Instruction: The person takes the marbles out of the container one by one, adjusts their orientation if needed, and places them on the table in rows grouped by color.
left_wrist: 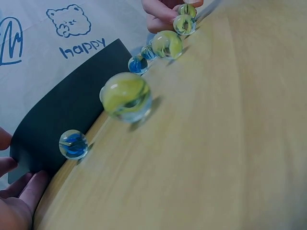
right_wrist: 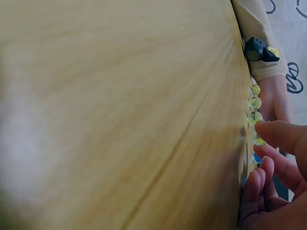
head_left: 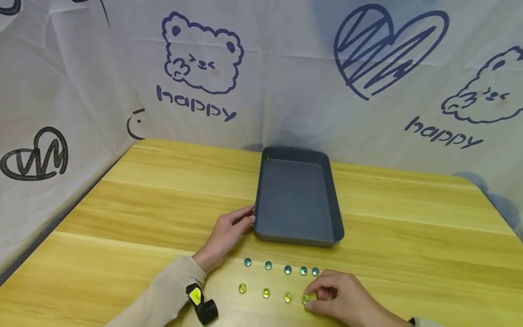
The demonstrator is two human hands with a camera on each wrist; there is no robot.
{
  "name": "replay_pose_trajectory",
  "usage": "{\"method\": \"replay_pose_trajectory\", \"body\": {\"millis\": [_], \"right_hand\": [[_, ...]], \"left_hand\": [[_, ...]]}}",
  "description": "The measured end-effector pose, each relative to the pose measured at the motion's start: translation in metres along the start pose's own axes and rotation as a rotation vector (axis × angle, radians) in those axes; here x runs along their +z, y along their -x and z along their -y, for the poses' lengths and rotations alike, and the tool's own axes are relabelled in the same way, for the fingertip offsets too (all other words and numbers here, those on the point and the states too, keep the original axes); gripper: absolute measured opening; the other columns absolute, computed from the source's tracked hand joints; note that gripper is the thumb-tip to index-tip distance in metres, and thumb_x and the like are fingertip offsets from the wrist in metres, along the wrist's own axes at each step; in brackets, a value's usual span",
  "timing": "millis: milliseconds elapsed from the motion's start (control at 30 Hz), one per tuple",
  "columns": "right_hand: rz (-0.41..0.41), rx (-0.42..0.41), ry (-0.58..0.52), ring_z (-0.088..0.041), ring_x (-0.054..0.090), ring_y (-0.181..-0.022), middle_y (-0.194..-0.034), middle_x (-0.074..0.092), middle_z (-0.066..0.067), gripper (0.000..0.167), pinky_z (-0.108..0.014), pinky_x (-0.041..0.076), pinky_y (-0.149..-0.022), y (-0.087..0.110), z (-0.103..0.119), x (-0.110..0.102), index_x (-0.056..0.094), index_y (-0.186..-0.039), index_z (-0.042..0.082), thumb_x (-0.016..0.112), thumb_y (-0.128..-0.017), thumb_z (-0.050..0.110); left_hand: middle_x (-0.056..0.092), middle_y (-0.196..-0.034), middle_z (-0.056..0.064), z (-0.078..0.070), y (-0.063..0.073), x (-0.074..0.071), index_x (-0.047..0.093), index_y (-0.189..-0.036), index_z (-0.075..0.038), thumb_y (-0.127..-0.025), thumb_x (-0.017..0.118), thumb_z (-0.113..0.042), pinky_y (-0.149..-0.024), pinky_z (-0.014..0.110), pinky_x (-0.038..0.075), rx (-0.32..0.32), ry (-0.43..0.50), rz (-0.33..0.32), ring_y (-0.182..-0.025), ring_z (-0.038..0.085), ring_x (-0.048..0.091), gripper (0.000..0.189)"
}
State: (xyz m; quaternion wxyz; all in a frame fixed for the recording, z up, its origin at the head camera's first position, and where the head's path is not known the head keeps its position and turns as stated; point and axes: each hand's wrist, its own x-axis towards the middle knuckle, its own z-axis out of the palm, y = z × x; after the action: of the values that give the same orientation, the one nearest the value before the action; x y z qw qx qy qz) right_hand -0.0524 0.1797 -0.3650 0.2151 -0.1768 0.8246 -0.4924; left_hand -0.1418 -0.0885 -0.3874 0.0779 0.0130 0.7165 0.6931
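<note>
My right hand (head_left: pixel 347 295) pinches a clear glass marble with a yellow-green swirl (head_left: pixel 305 298) between thumb and index finger, down at the tabletop. It is at the right end of a row with three other yellow marbles (head_left: pixel 266 293). Behind them runs a row of several blue-swirled marbles (head_left: pixel 288 270). My left hand (head_left: pixel 224 236) rests its fingers against the left wall of a dark grey rectangular tray (head_left: pixel 300 236), near its front corner. One yellow-green marble (head_left: pixel 268 159) lies inside the tray, at its far left corner.
All this stands on a wood-grain table (head_left: pixel 163 190). White cloth with printed bears and hearts (head_left: pixel 286 91) hangs behind it and on the left. A black wrist camera (head_left: pixel 202 304) is strapped over the left sleeve, close to the yellow row.
</note>
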Motion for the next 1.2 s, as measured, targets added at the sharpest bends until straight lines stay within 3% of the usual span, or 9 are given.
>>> {"method": "replay_pose_trajectory", "body": {"millis": [400,1200], "right_hand": [[0.023,-0.045,0.058,-0.002,0.048,-0.066,-0.073,0.053,0.009,0.014,-0.020,0.046,-0.053,-0.0008,0.0004,0.0008,0.075,-0.091,0.012,0.079,-0.081,0.020],[-0.012,-0.031,0.067,-0.002,0.047,-0.066,-0.073,0.051,0.007,0.013,-0.019,0.045,-0.053,-0.0003,-0.0011,0.0050,0.071,-0.091,0.010,0.079,-0.081,0.016]], "left_hand": [[0.054,-0.136,0.016,0.0001,0.0005,-0.0002,0.054,-0.135,-0.001,-0.097,0.056,-0.008,-0.093,0.032,0.053,0.008,0.006,0.007,-0.114,0.028,0.059,0.039],[0.053,-0.136,0.017,0.0002,0.0012,-0.0007,0.054,-0.136,-0.001,-0.097,0.055,-0.008,-0.094,0.033,0.053,0.000,0.009,0.006,-0.115,0.028,0.058,0.039]]}}
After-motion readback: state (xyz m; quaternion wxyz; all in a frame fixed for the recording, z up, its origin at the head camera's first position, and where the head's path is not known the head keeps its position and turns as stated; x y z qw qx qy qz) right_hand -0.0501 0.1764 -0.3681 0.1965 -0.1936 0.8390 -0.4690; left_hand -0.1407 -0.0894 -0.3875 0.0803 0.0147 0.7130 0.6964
